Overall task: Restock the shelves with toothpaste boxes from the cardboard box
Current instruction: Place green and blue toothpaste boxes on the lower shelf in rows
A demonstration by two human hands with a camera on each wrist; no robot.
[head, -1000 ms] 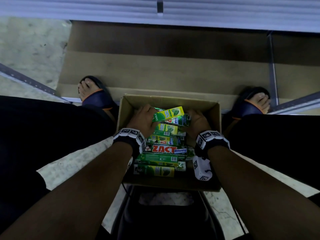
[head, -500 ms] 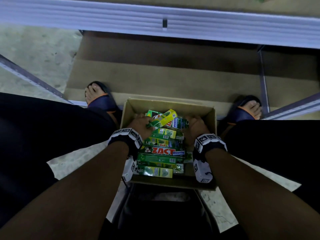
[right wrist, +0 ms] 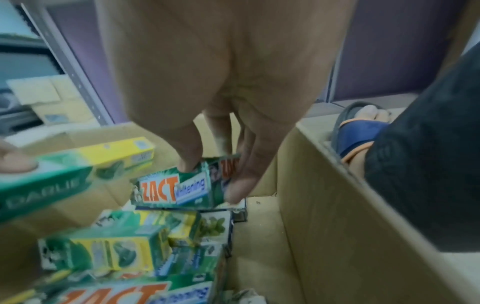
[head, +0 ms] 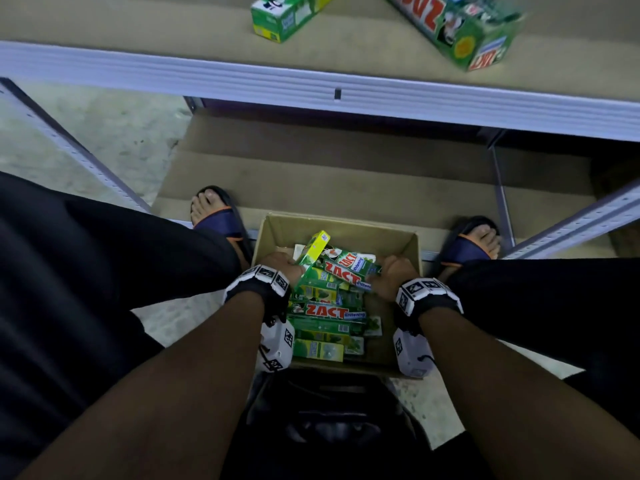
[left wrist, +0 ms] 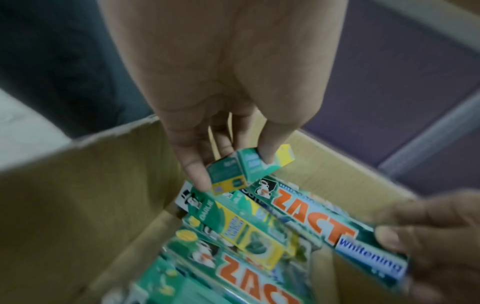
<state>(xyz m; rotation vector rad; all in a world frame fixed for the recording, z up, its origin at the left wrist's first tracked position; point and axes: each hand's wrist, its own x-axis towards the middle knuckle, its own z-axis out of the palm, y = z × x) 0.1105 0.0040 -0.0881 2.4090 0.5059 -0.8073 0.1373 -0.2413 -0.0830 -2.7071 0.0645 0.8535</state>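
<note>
Currently both our hands are down in the cardboard box [head: 412, 244], each with a carton. Our left hand [head: 281, 268] pinches the near end of a green-and-yellow Darlie box [head: 312, 250] between thumb and fingers [left wrist: 193, 170]; it tilts up, far end raised toward the far wall of the box. Our right hand [head: 391, 277] grips the end of a ZACT whitening box [head: 348, 270], thumb [right wrist: 189, 152] on top and fingers curled round the side, with the carton running leftward across the pile toward our left hand.

Below and nearer than both hands, the loose toothpaste boxes [head: 325, 327] lie stacked flat, filling the middle of the carton. Right of our right hand there's a bare strip of box floor [right wrist: 259, 236], then the right wall close by. Left wall sits right against our left wrist, so little room there. Above the hands it's open.

Beyond the box: a flat cardboard sheet [head: 311, 168] on the floor, our sandalled feet [head: 214, 216] either side. Further out, the grey shelf edge [head: 311, 88] crosses overhead, and two green cartons [head: 287, 15] lie askew on the shelf board.
</note>
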